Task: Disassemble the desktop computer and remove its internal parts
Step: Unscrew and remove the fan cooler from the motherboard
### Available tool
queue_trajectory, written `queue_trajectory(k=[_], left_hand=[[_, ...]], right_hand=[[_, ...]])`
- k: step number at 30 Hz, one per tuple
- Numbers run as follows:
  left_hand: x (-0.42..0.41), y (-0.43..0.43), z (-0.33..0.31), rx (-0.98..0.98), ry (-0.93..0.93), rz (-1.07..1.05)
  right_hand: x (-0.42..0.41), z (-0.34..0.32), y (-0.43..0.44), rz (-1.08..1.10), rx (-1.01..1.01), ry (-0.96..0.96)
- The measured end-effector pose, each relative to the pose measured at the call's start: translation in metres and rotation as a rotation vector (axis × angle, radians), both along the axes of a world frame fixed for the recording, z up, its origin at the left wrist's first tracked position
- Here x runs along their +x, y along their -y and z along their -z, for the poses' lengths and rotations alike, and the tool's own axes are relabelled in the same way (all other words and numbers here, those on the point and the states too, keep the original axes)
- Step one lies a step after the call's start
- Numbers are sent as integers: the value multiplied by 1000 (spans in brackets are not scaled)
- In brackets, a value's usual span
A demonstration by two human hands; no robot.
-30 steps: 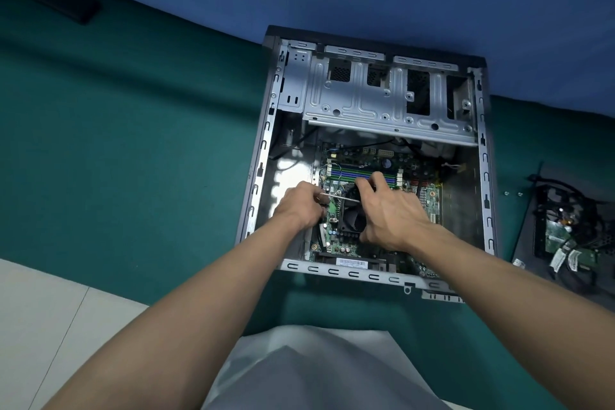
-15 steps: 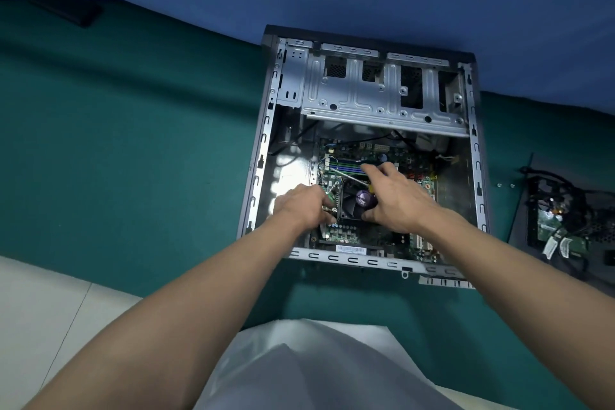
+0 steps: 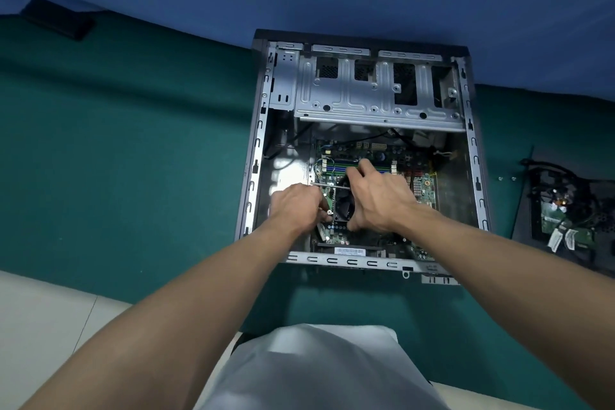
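The open desktop case (image 3: 256,156) lies flat on the green table, with the green motherboard (image 3: 422,186) inside. A black cooler fan (image 3: 342,206) sits on the board between my hands. My right hand (image 3: 379,200) spans the fan, thumb at its near edge and fingers over its far edge. It grips a screwdriver (image 3: 329,185), whose thin metal shaft sticks out leftward; the handle is hidden in the palm. My left hand (image 3: 296,206) curls its fingers down against the fan's left edge, beside a shiny screw (image 3: 328,211).
A silver drive cage (image 3: 376,96) fills the case's far end. Removed parts and cables (image 3: 565,216) lie on a dark panel at the right, with loose screws (image 3: 506,178) near them. A black object (image 3: 58,18) lies at the far left by the blue wall.
The screwdriver shaft swung from pointing up-left to nearly level, and its purple handle is now hidden. My right hand spread wider over the fan. My left hand stayed at the fan's left edge.
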State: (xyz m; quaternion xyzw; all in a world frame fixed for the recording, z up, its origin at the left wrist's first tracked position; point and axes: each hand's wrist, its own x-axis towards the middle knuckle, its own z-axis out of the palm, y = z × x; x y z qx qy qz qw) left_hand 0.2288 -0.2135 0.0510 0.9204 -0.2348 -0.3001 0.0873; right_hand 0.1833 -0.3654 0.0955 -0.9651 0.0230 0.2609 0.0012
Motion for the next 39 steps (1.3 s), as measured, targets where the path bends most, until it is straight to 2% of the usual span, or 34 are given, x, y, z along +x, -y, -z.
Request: queue_trajectory(k=[3,9,16,21,31,34,39], left_hand=[[2,-4,4,-18,-172,-148],[1,-4,5,34,-316,-219],[-2,-4,6,33,-327,-260],[-7,0,12,29,-317,-277],[-6,1,7,20,-324,-274],[-7,0,4,2,-337,-261],[-7,-1,-3,-65,-356,-244]], right_hand=[[-10,6,-3,16,20,14],[-6,5,6,29,42,8],[-25,12,-7,53,-24,44],[-18,9,5,-56,10,14],[-2,5,17,-3,71,-61],[-5,-4,17,72,134,-119],[-24,-26,26,122,334,-85]])
